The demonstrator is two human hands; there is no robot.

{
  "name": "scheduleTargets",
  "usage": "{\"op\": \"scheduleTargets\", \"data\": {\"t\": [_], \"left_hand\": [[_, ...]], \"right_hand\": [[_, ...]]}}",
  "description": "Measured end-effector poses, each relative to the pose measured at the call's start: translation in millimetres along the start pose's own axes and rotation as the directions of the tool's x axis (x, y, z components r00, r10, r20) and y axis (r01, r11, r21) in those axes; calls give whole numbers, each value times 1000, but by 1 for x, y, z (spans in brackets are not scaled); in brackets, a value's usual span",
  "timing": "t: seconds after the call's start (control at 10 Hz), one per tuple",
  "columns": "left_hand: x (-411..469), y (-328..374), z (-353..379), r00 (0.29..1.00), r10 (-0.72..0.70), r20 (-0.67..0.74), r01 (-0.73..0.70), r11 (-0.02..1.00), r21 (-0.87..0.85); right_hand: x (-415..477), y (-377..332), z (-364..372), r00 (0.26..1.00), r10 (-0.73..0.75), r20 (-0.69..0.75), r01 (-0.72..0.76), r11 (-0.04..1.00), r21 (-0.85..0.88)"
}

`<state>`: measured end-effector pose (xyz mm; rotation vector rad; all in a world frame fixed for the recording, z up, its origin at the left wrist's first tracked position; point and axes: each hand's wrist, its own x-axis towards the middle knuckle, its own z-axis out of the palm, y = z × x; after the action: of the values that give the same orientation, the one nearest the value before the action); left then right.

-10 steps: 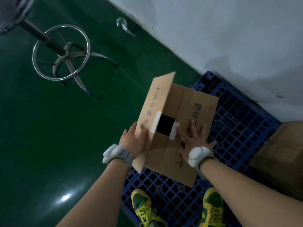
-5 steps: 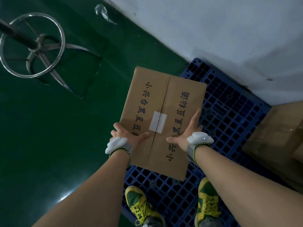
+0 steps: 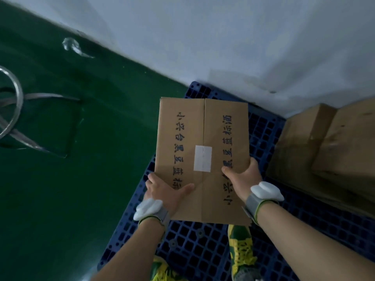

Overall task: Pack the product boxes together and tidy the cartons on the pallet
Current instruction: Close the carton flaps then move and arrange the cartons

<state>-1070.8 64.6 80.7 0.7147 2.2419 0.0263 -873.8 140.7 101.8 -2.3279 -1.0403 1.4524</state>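
A closed brown carton [image 3: 202, 159] is gripped on both sides near its close end. The left hand [image 3: 165, 192] is clamped on the left edge, its thumb laid flat across the top flap and its fingers tucked under the side. The right hand [image 3: 242, 176] is clamped on the right edge, thumb on top over the printed characters, fingers wrapped down the side. Both top flaps are shut and meet along a centre seam, which is bridged by a white strip of tape [image 3: 202, 158]. The carton is held above the blue grid pallet [image 3: 192, 246], over its left corner near the white wall [image 3: 223, 47]. White devices are worn on both wrists. Two yellow-green shoes [image 3: 241, 248] are planted on the pallet below the carton. More cartons [image 3: 324, 151] are stacked on the right part of the pallet against the wall. A metal ring base [image 3: 12, 112] is seen on the green floor [image 3: 71, 189] to the left.
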Motion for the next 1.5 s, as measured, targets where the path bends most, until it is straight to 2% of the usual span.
{"op": "scheduleTargets", "data": {"t": [0.1, 0.2, 0.3, 0.4, 0.5, 0.6, 0.7, 0.8, 0.9, 1.0, 1.2, 1.3, 1.4, 1.5], "left_hand": [[-16, 40, 33, 994, 102, 42, -103, 994, 23], [-22, 60, 59, 969, 185, 166, -184, 983, -22], [-24, 52, 67, 948, 115, 297, -69, 984, -162], [-29, 50, 71, 925, -130, 358, 256, 908, -331], [-29, 62, 71, 879, -264, 397, 414, 836, -361], [-20, 83, 69, 943, -128, 308, 238, 905, -352], [-9, 116, 70, 929, 132, 345, 36, 898, -439], [4, 166, 78, 888, 267, 375, -38, 855, -517], [12, 197, 86, 886, 305, 350, -51, 813, -580], [17, 201, 87, 883, 335, 329, -67, 783, -618], [19, 197, 89, 888, 324, 326, -50, 774, -632], [11, 198, 92, 926, 287, 246, -95, 807, -583], [-1, 204, 101, 986, 112, 120, -47, 892, -449], [-15, 217, 114, 970, -150, 190, 227, 835, -501]], "right_hand": [[12, 14, -43, 991, -4, -134, 14, 997, 75], [18, 42, -71, 966, 46, -253, -25, 996, 85], [19, 73, -75, 939, 283, -195, -247, 951, 188], [13, 100, -70, 834, 550, -44, -503, 791, 349], [8, 114, -59, 728, 685, 26, -581, 596, 554], [12, 110, -64, 680, 733, 9, -588, 537, 605], [23, 103, -75, 761, 634, -135, -460, 675, 577], [51, 90, -91, 765, 620, -174, -394, 665, 635], [83, 76, -103, 720, 688, -94, -375, 498, 782], [101, 69, -108, 695, 717, -55, -357, 410, 839], [105, 67, -106, 674, 737, -61, -511, 524, 682], [104, 71, -103, 757, 652, 39, -430, 451, 782], [100, 50, -113, 752, 617, 232, -428, 189, 884], [98, 22, -125, 718, 588, 373, -478, 27, 878]]}}
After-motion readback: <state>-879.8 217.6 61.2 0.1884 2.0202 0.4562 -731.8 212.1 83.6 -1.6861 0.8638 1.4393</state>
